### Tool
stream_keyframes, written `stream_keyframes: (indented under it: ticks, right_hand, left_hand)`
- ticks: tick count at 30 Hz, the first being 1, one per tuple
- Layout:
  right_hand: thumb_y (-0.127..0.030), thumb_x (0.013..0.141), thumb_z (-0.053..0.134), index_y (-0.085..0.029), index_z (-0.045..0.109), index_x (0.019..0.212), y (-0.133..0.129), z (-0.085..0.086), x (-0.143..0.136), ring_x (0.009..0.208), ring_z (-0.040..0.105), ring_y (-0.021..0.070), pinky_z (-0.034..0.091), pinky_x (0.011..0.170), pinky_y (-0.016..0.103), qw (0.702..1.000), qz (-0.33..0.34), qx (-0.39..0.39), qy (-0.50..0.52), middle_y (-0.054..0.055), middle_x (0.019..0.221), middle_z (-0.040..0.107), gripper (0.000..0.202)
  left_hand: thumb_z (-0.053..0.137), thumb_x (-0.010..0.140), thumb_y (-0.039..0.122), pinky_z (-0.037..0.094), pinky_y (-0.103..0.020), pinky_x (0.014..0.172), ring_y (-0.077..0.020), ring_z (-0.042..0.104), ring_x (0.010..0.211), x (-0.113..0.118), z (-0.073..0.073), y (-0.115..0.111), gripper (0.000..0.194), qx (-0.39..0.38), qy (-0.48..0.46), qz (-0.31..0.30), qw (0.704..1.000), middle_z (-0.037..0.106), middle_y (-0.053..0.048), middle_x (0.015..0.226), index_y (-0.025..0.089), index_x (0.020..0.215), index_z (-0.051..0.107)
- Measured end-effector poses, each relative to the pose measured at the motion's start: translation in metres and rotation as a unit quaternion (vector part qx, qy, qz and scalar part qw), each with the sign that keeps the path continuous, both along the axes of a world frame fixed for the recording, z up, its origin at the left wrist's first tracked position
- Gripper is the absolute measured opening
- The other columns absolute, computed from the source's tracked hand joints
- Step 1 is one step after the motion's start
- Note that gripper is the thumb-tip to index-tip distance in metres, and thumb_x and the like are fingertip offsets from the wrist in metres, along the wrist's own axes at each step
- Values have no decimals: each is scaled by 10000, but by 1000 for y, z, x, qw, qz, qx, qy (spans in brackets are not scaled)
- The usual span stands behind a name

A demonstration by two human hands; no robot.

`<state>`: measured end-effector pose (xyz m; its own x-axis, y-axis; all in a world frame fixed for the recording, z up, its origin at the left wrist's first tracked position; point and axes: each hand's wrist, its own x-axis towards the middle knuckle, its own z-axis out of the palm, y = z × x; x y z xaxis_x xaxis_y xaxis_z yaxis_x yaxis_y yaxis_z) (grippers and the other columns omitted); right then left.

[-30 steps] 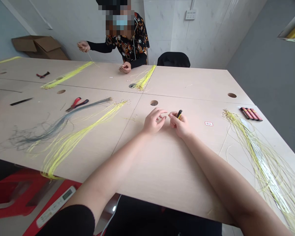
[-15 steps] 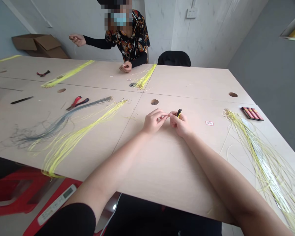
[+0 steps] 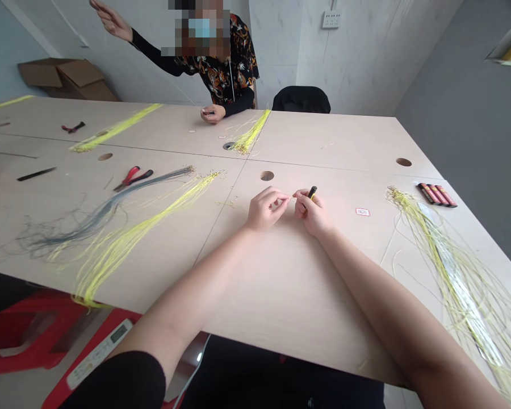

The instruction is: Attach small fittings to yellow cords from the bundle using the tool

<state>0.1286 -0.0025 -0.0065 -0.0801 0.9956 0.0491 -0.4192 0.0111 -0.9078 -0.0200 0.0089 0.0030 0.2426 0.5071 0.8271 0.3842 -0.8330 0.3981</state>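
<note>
Above the middle of the table, my left hand (image 3: 266,209) pinches something tiny at its fingertips, too small to name. Close to its right, my right hand (image 3: 313,213) is closed around a small black and yellow tool (image 3: 312,192), whose black end sticks up past the fingers. A small gap lies between the two hands' fingertips. A label with a red border (image 3: 363,212) lies to the right of my right hand. Left of my hands, a yellow bundle of strands (image 3: 142,227) lies beside a grey bundle (image 3: 106,207).
Pliers with red and black handles (image 3: 133,178) lie at the left. Yellow strands on a silvery strip (image 3: 451,267) and several red tubes (image 3: 436,195) are at the right. Across the table (image 3: 332,147), a person (image 3: 225,62) holds one arm raised.
My fingertips have moved slightly apart. The person opposite has lifted the outstretched hand higher and further left; a thin thread now shows between that person's hands.
</note>
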Motion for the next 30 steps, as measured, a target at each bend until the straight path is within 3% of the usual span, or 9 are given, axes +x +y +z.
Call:
stream_keyframes:
  ticks: [12, 21, 30]
  right_hand:
    - [-371, 678, 671, -184, 541, 743, -3, 6, -1, 447, 299, 64, 258, 440, 218, 1000, 3, -11, -8, -79, 481, 297, 237]
    - [-364, 701, 667, -190, 544, 750, -3, 1, 1, 456, 323, 71, 264, 457, 227, 1000, 14, 7, -26, -77, 484, 305, 219]
    - [-348, 621, 738, -198, 562, 751, -3, 3, 1, 441, 296, 60, 241, 449, 230, 1000, -14, 20, -14, -78, 493, 333, 265]
  left_hand:
    - [531, 827, 203, 409, -197, 546, -75, 488, 572, 0, 2, -3, 104, -20, 22, 15, 999, 589, 3, 689, 177, 740, 582]
    - [545, 828, 186, 398, -197, 529, -71, 485, 564, -1, 1, -3, 87, -20, 6, -8, 1000, 579, 4, 682, 171, 752, 585]
    - [564, 831, 217, 378, -179, 493, -65, 500, 576, -1, -2, 0, 88, -82, -39, -8, 996, 593, 3, 692, 168, 761, 583]
